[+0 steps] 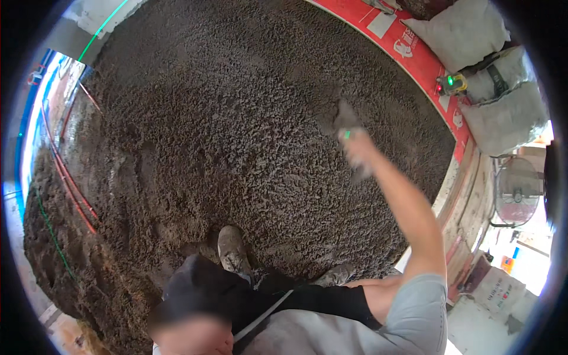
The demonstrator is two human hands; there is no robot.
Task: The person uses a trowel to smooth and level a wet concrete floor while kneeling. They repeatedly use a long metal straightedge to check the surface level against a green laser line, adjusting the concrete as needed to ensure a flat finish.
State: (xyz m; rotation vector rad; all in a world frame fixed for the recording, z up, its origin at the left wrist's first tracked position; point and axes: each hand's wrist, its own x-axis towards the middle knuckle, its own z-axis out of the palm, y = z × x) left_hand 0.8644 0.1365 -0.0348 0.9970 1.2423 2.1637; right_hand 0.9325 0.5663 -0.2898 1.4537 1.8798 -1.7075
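My right arm [414, 213] reaches forward and up over a wide bed of dark, crumbly wet mortar [254, 124]. At its end my right hand [358, 149] is closed around a trowel [348, 116], whose grey blade is smeared by motion and lies low over the mortar. A small patch of green light falls on the hand. The mortar around the blade looks finer and smoother than the coarse clumps nearer my feet. My left hand does not show.
My boot [234, 249] stands in the mortar. Red printed boarding [390, 41] edges the bed, with a green-lit laser level [453, 84] and pale sacks [503, 115] beside it. A fan [517, 192] stands at the right, red pipes [70, 183] at the left.
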